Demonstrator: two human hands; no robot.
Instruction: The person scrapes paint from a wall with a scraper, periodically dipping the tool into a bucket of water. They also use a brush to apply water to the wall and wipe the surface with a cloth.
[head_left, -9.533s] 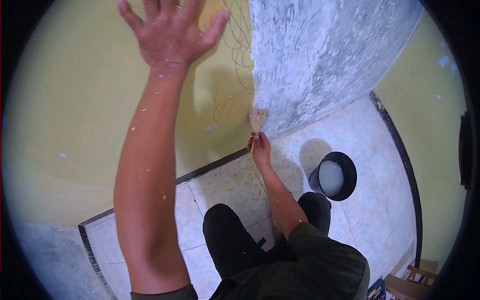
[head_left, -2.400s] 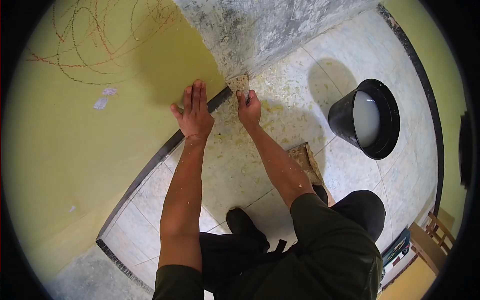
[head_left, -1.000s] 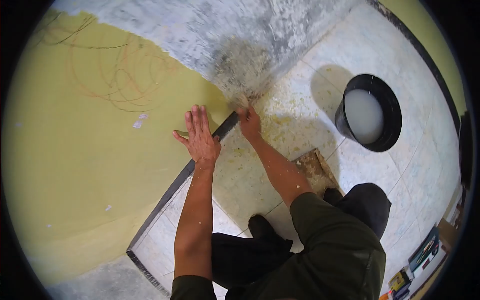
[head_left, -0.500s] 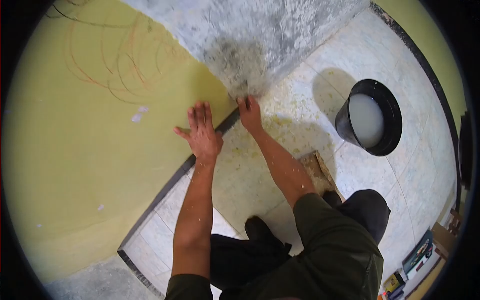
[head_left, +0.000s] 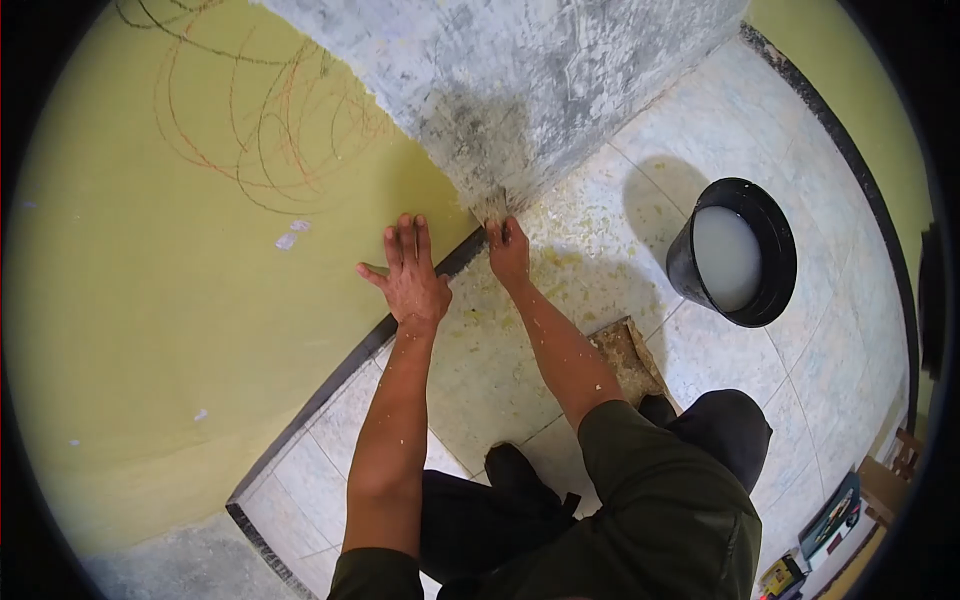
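Note:
My left hand (head_left: 412,275) lies flat on the yellow wall (head_left: 200,320), its fingers spread, just above the dark skirting strip (head_left: 335,370). At the bottom of the wall, where yellow paint meets bare grey plaster (head_left: 520,120), my right hand (head_left: 508,255) is closed around a small flat tool that looks like a scraper (head_left: 496,203). Most of the tool is hidden by my fingers and blends into the plaster. A damp dark patch (head_left: 475,130) marks the plaster above this hand. Yellowish paint flakes (head_left: 575,260) are scattered over the floor beside it.
A black bucket (head_left: 683,265) of cloudy whitish liquid stands on the tiled floor (head_left: 800,310) to the right. A worn piece of brown board (head_left: 628,360) lies by my right forearm. Boxes and small items (head_left: 832,515) sit at the lower right edge.
The view has shifted slightly, so the wall and hands appear a little lower. My left hand stays pressed on the wall; my right hand stays closed near the wall's base.

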